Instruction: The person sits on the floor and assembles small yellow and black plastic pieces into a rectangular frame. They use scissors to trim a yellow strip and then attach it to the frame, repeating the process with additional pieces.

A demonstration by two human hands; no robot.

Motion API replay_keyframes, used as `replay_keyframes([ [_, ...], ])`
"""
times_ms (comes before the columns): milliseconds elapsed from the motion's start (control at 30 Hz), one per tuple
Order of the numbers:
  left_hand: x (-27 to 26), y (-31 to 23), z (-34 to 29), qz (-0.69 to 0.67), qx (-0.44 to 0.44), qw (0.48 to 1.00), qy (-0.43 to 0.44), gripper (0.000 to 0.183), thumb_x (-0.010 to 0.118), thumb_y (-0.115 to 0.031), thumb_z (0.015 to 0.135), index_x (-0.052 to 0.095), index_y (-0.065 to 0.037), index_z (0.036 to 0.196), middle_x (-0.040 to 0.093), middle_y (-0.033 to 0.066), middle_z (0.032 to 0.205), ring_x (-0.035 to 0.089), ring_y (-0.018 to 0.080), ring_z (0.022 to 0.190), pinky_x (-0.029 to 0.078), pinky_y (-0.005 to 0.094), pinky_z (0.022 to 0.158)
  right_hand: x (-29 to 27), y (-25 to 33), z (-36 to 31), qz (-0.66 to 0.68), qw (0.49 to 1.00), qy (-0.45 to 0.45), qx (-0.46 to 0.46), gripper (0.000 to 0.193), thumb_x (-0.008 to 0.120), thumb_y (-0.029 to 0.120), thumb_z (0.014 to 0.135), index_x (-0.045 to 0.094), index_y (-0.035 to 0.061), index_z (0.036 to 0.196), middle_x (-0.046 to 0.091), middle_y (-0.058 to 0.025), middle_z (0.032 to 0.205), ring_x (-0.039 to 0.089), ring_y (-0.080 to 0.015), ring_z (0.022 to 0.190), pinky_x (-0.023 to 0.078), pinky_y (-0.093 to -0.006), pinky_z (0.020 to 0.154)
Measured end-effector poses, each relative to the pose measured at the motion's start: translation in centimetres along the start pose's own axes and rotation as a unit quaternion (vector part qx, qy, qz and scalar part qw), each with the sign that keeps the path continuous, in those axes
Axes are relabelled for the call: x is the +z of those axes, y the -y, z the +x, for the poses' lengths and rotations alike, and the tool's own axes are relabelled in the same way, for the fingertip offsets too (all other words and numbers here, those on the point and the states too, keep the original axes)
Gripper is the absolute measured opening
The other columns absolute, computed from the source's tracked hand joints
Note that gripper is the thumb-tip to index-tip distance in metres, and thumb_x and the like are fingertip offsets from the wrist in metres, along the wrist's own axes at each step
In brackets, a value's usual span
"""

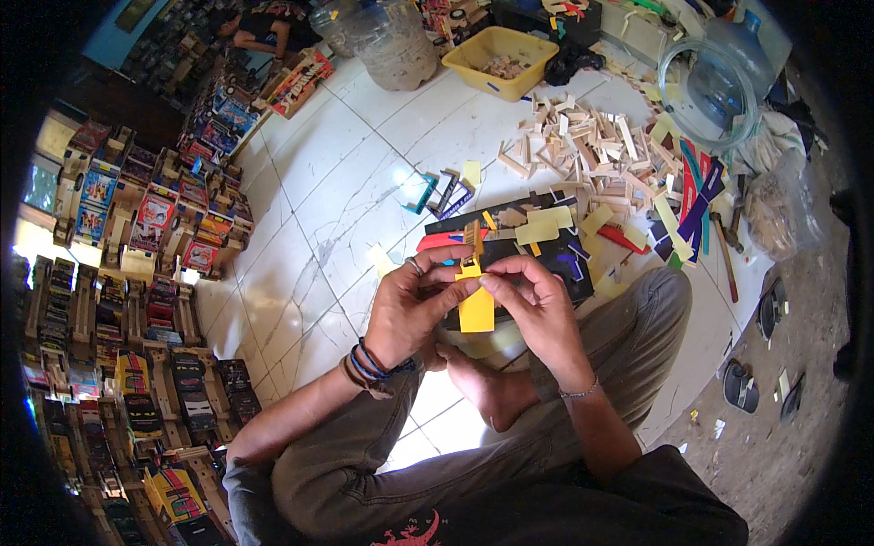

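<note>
In front of my crossed legs, a yellow flat strip (pixel 476 311) hangs between my two hands. My left hand (pixel 405 305) is closed, pinching its upper left edge with thumb and fingers. From the other side, my right hand (pixel 537 305) grips the strip's upper right edge, thumb and fingertips together. A small light-brown wooden piece (pixel 472 235) stands up at the top of the strip, by my left fingertips; how the two join is hidden. Beneath my hands lies a black board (pixel 519 264) with yellow, red and blue scraps on it.
Wooden toy trucks (pixel 150 218) stand stacked along the left. A heap of small wood pieces (pixel 592 146) lies ahead right, near a yellow basin (pixel 501 59). Coloured strips (pixel 696 200), a hammer (pixel 726 255) and sandals (pixel 740 387) are at right. Another person (pixel 264 36) sits far left.
</note>
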State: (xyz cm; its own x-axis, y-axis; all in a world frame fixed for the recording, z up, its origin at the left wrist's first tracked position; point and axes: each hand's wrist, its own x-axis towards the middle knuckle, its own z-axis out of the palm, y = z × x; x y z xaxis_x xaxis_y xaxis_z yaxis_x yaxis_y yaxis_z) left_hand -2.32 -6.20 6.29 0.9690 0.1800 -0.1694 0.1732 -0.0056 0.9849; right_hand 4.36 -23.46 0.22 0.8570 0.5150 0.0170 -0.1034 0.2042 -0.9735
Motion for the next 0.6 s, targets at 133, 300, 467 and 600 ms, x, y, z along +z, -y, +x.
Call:
replay_keyframes([
  [133,0.0,-0.1,-0.1,0.027,-0.019,0.999,0.0,0.044,0.069,-0.001,0.094,0.054,0.001,0.136,0.074,0.0108,0.106,0.068,0.0134,0.101,0.053,0.0281,0.093,-0.2,-0.5,0.2,0.052,0.998,0.013,0.031,0.016,0.067,0.013,0.099,0.064,-0.0003,0.109,0.067,-0.0002,0.098,0.061,-0.0045,0.092,0.051,-0.0216,0.081],
  [300,0.1,0.0,0.0,0.018,-0.015,1.0,0.0,0.048,0.069,-0.002,0.094,0.05,0.001,0.138,0.074,0.0103,0.104,0.067,0.013,0.101,0.052,0.0279,0.093,0.2,-0.4,0.0,0.049,0.997,-0.007,0.052,0.023,0.063,0.022,0.103,0.064,-0.0003,0.107,0.067,-0.0014,0.097,0.061,-0.0043,0.091,0.05,-0.0219,0.079],
  [467,-0.2,-0.3,-0.4,0.154,0.03,0.987,0.034,0.048,0.068,-0.002,0.095,0.051,-0.002,0.139,0.073,0.0097,0.107,0.069,0.0154,0.101,0.055,0.0297,0.089,0.0,-0.5,0.3,0.04,0.996,-0.08,-0.004,0.029,0.061,0.03,0.104,0.062,0.0012,0.098,0.066,-0.0023,0.094,0.061,-0.0078,0.088,0.049,-0.0238,0.078],
  [600,-0.6,-0.6,-0.6,0.378,0.156,0.903,0.129,0.045,0.065,-0.002,0.096,0.05,-0.002,0.139,0.067,0.015,0.118,0.071,0.023,0.105,0.058,0.0333,0.087,-1.5,-0.7,0.6,0.069,0.993,0.002,0.095,0.031,0.065,0.037,0.101,0.068,0.006,0.1,0.067,0.0009,0.091,0.056,-0.006,0.081,0.044,-0.0217,0.073],
])
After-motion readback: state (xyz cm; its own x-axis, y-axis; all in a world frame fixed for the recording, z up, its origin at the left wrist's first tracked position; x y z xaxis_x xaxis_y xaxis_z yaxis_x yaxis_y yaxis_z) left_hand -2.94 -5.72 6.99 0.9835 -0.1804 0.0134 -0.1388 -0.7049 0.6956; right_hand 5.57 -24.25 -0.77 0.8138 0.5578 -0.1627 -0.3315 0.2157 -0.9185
